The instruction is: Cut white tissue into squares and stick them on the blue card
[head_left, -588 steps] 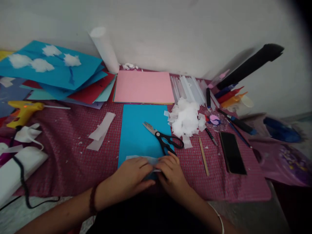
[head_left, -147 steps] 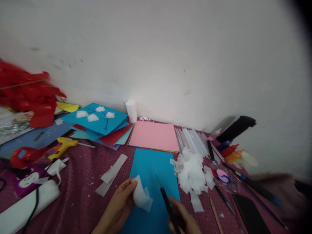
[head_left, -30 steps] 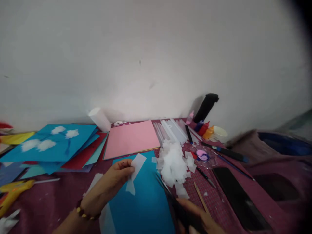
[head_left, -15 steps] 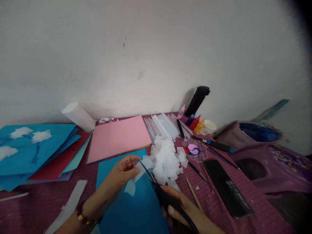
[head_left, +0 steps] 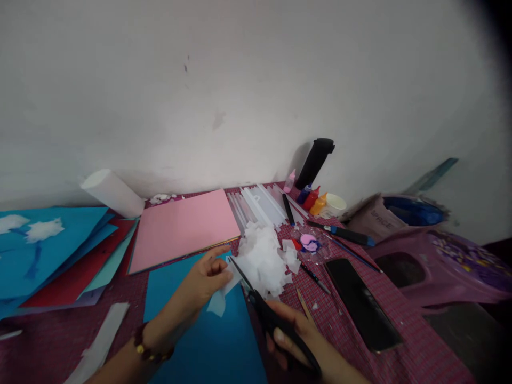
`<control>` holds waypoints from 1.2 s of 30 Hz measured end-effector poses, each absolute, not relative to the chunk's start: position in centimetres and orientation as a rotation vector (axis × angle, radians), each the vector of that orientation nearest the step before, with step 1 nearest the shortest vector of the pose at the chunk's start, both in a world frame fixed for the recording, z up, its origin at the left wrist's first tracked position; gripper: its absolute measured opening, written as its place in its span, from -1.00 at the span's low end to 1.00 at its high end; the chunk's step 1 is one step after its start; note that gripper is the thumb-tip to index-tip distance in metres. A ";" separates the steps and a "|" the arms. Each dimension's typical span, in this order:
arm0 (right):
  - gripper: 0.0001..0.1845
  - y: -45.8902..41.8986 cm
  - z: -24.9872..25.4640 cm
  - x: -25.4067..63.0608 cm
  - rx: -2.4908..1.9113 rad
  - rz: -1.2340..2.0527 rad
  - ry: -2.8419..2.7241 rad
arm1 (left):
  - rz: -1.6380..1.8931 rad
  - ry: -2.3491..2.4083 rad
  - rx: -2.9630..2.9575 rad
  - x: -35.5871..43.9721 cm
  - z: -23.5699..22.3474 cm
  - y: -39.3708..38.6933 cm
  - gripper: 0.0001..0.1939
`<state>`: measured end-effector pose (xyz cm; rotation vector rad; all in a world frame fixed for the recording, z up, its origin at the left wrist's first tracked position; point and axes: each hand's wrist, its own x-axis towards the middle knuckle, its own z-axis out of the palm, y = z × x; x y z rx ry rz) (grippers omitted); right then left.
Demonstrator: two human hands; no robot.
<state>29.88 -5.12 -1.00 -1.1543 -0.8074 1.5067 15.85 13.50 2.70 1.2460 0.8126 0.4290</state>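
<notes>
1. A thin white strip [head_left: 233, 277] is over the upper part of the blue sheet [head_left: 212, 341], raised in the left hand [head_left: 204, 280]; a white flap hangs below the fingers.
2. The left hand grips that strip between thumb and fingers, probably to keep the limp material steady while leaving its right end reachable.
3. The right hand [head_left: 296, 330] grips the black scissors [head_left: 266, 314] by the handles. The blades point up and left at the strip, an angle that seems to keep the knuckles off it. Whether they have bitten into it, I cannot tell.
4. Right beside the blue sheet's upper right edge is the white scrap pile [head_left: 262, 256], likely kept within easy reach. It crowds the blades, so sideways room looks tighter there.
5. Left of the blue sheet, a loose pale strip [head_left: 102, 336] lies partly behind the left forearm; swinging that arm outward could drag it.
6. Beyond the blue sheet's far edge, the pink sheet [head_left: 184, 229] limits reach forward.
7. Further right of the blue sheet, past the wooden stick [head_left: 306, 306], the phone [head_left: 364, 304] lies near the cloth's right edge, so a wide right elbow might nudge it.
</notes>
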 end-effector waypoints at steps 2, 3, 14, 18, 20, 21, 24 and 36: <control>-0.26 -5.3 -1.3 30.0 -1.197 1.484 -0.789 | 0.410 0.845 1.222 15.9 2.9 13.6 -0.34; -0.27 -5.3 -1.3 30.1 -1.216 1.467 -0.765 | 0.370 0.850 1.199 15.8 3.0 13.6 -0.38; -0.25 -7.3 -0.1 32.7 -1.236 1.475 -0.828 | 0.287 0.896 1.233 15.5 2.4 14.5 -0.71; -0.27 -7.7 -0.6 33.0 -1.239 1.542 -0.907 | 0.289 0.882 1.207 15.9 2.0 14.9 -0.69; -0.25 -7.2 -0.3 32.8 -1.238 1.560 -0.920 | 0.265 0.881 1.229 16.0 1.7 14.8 -0.68; -0.24 -6.8 -0.1 32.6 -1.237 1.559 -0.919 | 0.248 0.884 1.244 16.1 1.6 14.7 -0.68; -0.20 -5.7 0.6 32.3 -1.248 1.527 -0.921 | 0.179 0.880 1.269 16.3 1.7 14.3 -0.67; -0.22 -5.5 -0.3 31.9 -1.257 1.499 -0.890 | 0.141 0.872 1.251 17.1 1.7 13.5 -0.71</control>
